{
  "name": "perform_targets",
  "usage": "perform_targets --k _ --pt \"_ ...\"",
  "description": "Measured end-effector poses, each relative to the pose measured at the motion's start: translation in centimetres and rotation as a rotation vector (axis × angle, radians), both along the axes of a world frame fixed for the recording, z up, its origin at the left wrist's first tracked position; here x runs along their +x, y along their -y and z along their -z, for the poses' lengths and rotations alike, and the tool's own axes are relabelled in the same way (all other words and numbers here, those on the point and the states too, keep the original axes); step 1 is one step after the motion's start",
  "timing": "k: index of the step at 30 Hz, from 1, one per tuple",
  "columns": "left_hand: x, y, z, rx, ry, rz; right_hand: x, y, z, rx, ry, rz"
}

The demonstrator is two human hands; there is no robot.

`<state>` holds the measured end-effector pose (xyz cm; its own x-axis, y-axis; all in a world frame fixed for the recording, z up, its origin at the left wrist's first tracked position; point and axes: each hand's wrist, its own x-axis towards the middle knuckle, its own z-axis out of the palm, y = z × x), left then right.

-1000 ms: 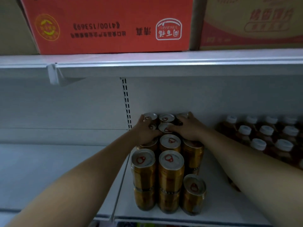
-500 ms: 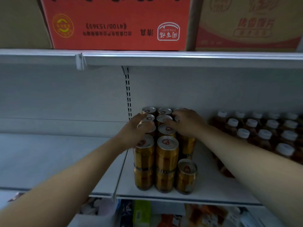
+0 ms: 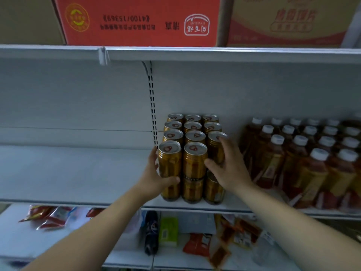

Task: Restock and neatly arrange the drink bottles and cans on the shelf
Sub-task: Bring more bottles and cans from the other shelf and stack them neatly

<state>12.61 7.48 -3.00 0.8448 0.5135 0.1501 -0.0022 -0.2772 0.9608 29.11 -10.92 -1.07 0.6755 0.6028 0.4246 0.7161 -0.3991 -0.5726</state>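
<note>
From the head view, both hands have come forward from the back of the stacked cans (image 3: 192, 132) to the front row on the shelf (image 3: 78, 173). The left hand (image 3: 156, 177) now wraps the front-left top can (image 3: 169, 159), thumb curled across its front and fingers hidden behind, while the right hand (image 3: 228, 171) lays spread fingers (image 3: 227, 147) against the side of the right-column can (image 3: 214, 149). The back rows look squared and the front is likely being trued up (the front-right lower can (image 3: 214, 189) has none on top), with the bottles (image 3: 277, 153) apart to the right.
</note>
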Motion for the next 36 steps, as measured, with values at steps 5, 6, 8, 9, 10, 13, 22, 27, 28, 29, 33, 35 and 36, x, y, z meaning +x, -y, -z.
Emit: perform_targets --k 5,6,8,9,10,13,22,27,28,29,33,35,36 --pt "0.2 1.1 3.2 0.063 -0.021 -0.105 -1.5 0.0 3.8 -0.087 -0.151 -0.055" --pt "0.4 0.9 3.3 0.066 -0.035 -0.13 -1.4 -0.2 4.0 -0.125 -0.134 -0.044" --pt "0.7 0.6 3.4 0.092 -0.054 -0.14 -1.1 -0.3 4.1 -0.167 -0.103 -0.026" --pt "0.8 0.4 3.5 0.104 -0.059 -0.13 -1.0 -0.3 4.1 -0.176 -0.098 -0.022" --pt "0.9 0.4 3.5 0.105 -0.059 -0.117 -1.0 -0.3 4.0 -0.182 -0.098 -0.021" --pt "0.9 0.4 3.0 0.09 -0.078 -0.069 -1.3 0.0 3.6 -0.177 -0.111 -0.013" --pt "2.0 0.2 -5.9 0.35 -0.078 -0.225 3.3 1.4 -3.4 -0.203 0.096 0.002" --pt "4.6 2.2 -9.3 0.749 -0.319 -0.062 6.9 2.8 -6.9 -0.427 0.23 0.029" --pt "5.2 2.6 -9.7 0.766 -0.362 -0.024 7.6 3.4 -7.4 -0.452 0.242 0.045" --pt "5.7 2.9 -9.9 0.774 -0.388 0.007 8.1 4.0 -7.9 -0.464 0.25 0.067" --pt "7.8 4.8 -11.1 0.822 -0.439 0.044 10.0 7.2 -9.5 -0.49 0.221 0.185" --pt "9.2 5.9 -11.9 0.901 -0.398 0.125 10.6 9.4 -10.2 -0.48 0.167 0.222" --pt "10.0 6.4 -12.2 0.914 -0.356 0.183 10.9 10.4 -10.4 -0.483 0.144 0.246"
